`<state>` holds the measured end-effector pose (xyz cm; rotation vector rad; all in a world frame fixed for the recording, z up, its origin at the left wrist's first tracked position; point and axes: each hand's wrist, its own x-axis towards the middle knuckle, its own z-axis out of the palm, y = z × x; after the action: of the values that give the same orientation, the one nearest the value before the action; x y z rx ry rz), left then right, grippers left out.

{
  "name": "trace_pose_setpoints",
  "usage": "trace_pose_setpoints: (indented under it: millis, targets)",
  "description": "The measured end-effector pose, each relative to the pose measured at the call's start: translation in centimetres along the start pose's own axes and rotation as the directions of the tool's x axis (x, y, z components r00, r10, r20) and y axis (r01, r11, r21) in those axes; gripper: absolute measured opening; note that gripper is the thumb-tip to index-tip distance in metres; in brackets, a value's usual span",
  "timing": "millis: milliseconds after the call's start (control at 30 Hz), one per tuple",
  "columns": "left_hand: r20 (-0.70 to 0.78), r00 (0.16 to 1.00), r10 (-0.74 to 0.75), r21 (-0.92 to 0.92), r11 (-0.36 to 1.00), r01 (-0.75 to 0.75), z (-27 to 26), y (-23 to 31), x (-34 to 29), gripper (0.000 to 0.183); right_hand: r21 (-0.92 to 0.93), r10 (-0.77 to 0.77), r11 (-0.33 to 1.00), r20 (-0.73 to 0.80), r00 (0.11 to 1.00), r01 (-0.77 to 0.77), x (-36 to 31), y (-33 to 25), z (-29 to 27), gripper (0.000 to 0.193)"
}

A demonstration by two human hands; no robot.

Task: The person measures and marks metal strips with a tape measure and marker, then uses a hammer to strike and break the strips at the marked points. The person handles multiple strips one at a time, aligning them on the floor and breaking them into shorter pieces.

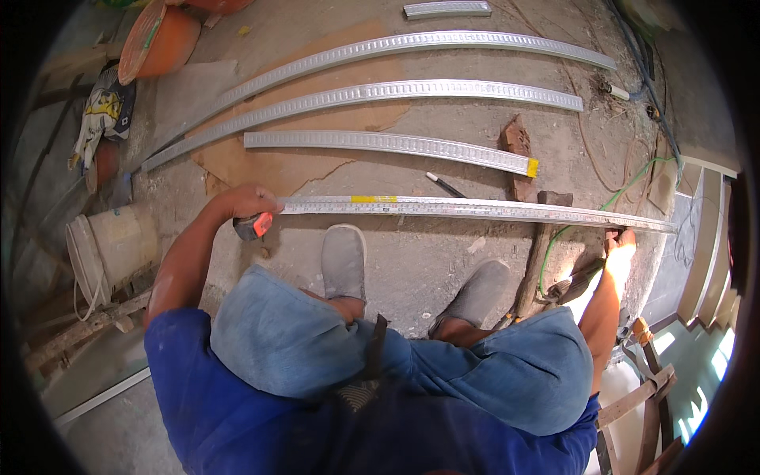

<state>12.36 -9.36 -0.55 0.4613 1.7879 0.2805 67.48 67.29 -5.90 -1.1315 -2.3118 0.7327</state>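
A long silvery metal channel lies crosswise in front of my feet, with a marked tape measure blade running along it. My left hand is closed at its left end, gripping the tape measure, whose red and black case shows below the fingers. Near the right end, my right hand is closed on the channel's near edge; whether its fingers also pin the blade is hidden. Yellow shows on the channel left of its middle. Just beyond lies a dark marker with a white tip.
Further off lie a shorter channel with a yellow end, two long channels and a short offcut. Wood blocks and a green cord are at right. A white bucket and orange tub stand left.
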Motion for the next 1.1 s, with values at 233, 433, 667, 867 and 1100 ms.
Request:
trace_pose_setpoints:
  millis: [233,433,667,867,1100]
  targets:
    - [-0.041,0.980,-0.193,-0.115,0.976,0.188,-0.6,-3.6,-4.8,0.041,-0.036,-0.019,0.999,0.088,0.996,0.022,-1.1,-4.8,3.4,0.014]
    - [-0.172,0.954,-0.246,-0.007,0.969,0.249,-1.8,-7.8,-5.1,0.039,-0.253,0.021,0.967,0.089,0.996,0.003,-0.6,-2.2,1.5,0.015]
    - [-0.192,0.956,-0.221,0.019,0.973,0.229,-1.6,-10.3,-5.2,0.042,0.120,0.046,0.991,0.085,0.995,-0.056,-1.6,-3.7,1.3,0.019]
    - [-0.255,0.948,-0.188,0.068,0.975,0.212,-1.4,-9.9,-4.7,0.043,-0.162,-0.034,0.985,0.128,0.991,0.055,-1.5,-5.7,0.6,0.026]
    - [-0.243,0.929,-0.280,-0.008,0.958,0.287,-0.8,-9.2,-5.1,0.041,0.150,0.046,0.986,0.178,0.983,-0.073,-1.5,-5.4,0.6,0.030]
